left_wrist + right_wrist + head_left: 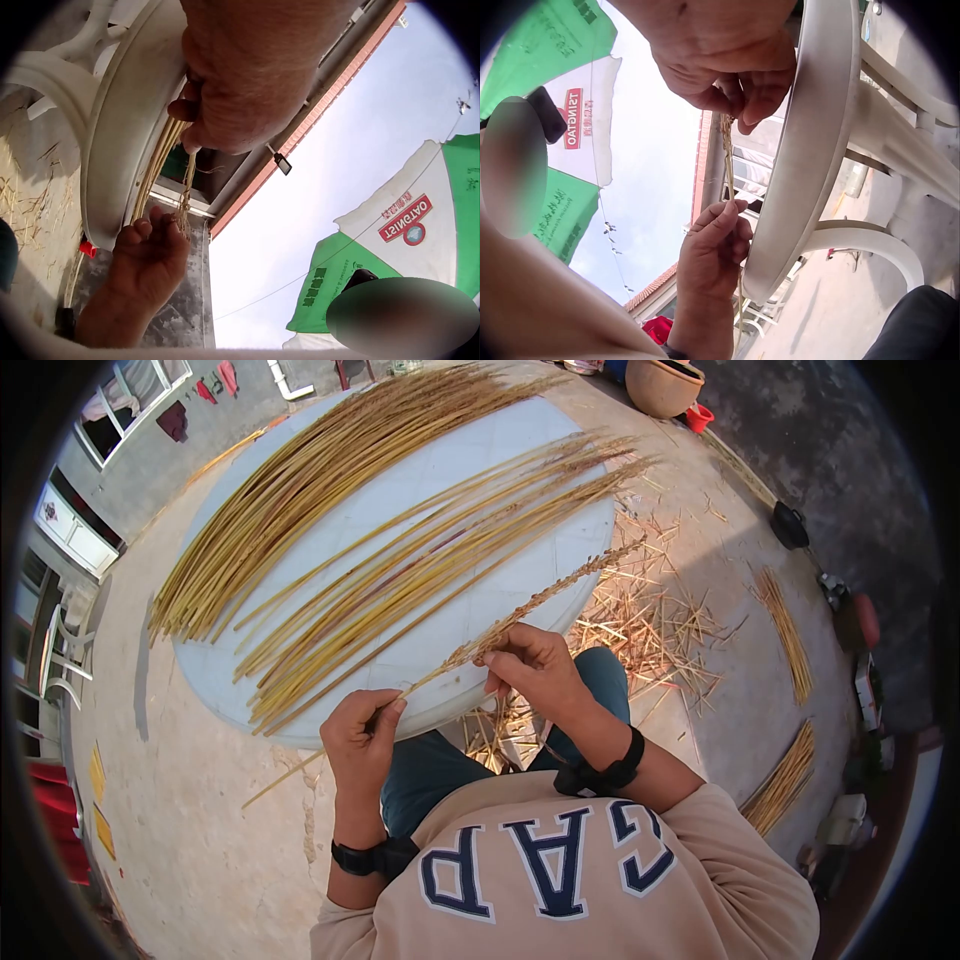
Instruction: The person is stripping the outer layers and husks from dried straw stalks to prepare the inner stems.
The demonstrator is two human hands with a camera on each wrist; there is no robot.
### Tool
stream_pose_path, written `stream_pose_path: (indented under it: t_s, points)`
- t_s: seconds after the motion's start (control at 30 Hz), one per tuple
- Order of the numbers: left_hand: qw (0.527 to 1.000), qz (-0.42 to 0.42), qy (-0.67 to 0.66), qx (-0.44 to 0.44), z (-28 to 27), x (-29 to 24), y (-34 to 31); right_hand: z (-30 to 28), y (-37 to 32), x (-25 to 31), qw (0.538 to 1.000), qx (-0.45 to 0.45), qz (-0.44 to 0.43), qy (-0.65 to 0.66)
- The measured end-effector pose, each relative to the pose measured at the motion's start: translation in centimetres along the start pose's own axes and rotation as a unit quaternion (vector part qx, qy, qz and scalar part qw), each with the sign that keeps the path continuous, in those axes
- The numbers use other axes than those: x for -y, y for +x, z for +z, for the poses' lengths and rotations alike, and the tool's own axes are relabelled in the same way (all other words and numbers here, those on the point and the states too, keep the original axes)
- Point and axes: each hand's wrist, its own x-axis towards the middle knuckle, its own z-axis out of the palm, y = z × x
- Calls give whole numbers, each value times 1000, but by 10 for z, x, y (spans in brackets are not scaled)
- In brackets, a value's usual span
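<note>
A single dry plant stalk with a bushy seed head point(572, 579) stretches between both hands, just over the near table edge. My left hand point(360, 738) pinches its bare stem between thumb and fingers, and the stem's thin tail point(283, 780) sticks out below that hand. Farther up, at the base of the seed head, my right hand point(540, 672) holds the stalk with thumb and fingertips. The right wrist view shows the stretch of stalk point(729, 161) between the two hands. A loose row of similar stalks point(400, 575) lies on the table beyond them.
The round white table point(215, 675) also bears a thick bundle of stalks point(320, 490) at its far side. Broken straw point(655, 615) litters the ground to the right, where two small bundles point(785, 635) lie. A white chair point(68, 645) stands at far left.
</note>
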Motion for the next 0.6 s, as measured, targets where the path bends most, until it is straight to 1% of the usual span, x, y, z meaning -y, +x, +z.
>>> stream_pose_path:
  t_s: [0.07,0.13,0.17,0.2,0.23,0.37,0.43,0.47,0.53,0.57,0.6]
  points:
    - [1000,-1,1,0,-1,0,0,1,1,-4,1000,-9,-1,0]
    - [1000,-6,8,0,-1,0,-1,2,1,-8,999,-23,-44,-12]
    - [1000,-6,8,0,-1,0,0,3,1,-8,999,-24,-44,-12]
    - [1000,-2,11,1,-1,-1,0,3,1,-8,988,-46,-108,-104]
    - [1000,1,14,2,0,-2,0,4,0,-8,964,-68,-170,-194]
    - [1000,-12,2,18,0,-7,0,3,0,-8,946,-97,-199,-235]
    - [999,-37,-1,24,0,-9,1,0,-1,-9,974,-74,-157,-144]
    - [999,-37,-1,23,-1,-8,1,1,-1,-7,974,-74,-157,-144]
    - [996,-69,-43,17,-1,-3,1,2,-1,1,993,-27,-112,-19]
    - [996,-70,-44,19,-1,-3,1,2,-1,2,993,-29,-112,-19]
    - [996,-70,-41,21,-2,-4,1,2,0,3,996,-18,-84,12]
